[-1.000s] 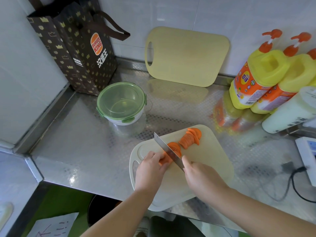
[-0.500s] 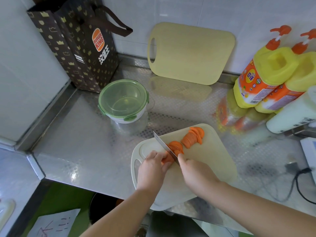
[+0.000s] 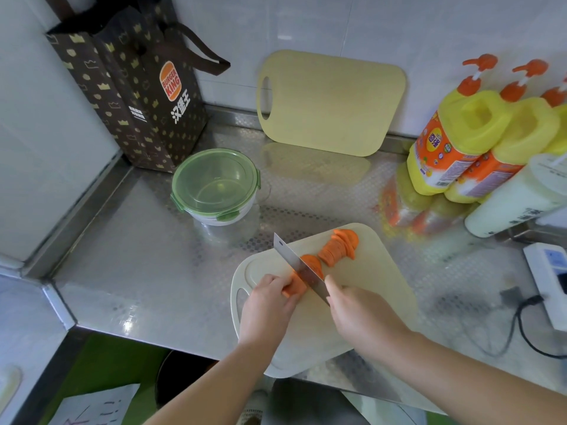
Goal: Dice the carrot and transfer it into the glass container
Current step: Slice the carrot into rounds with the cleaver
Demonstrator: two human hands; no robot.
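So this is mid-slicing, nowhere near done imo. The left hand [image 3: 267, 308] is curled over the uncut stub of the carrot [image 3: 295, 286], pinning it down on the pale cutting board [image 3: 377, 302] in the lower middle of the frame. The right hand [image 3: 359, 317] is closed round the handle of the knife [image 3: 299, 265], and the handle itself is buried in the grip so you can't really see it. The blade is angled across the carrot right next to the left fingertips, with its tip pointing to the upper left. On the far side of the blade there's a fresh round, and past that a little fanned row of slices [image 3: 339, 246] toward the board's upper edge. These are all rounds or half-rounds though, not dice, so I'd say the stub needs finishing and then everything needs cutting down into cubes. Nothing has gone into the glass container [image 3: 214, 185] yet. It sits on the steel surface [image 3: 138, 271] up and left of the board, well apart from it, looks empty, and its green lid is on, so that has to come off before any transfer. There's also a spare board [image 3: 331, 102] leaning on the wall at the back.
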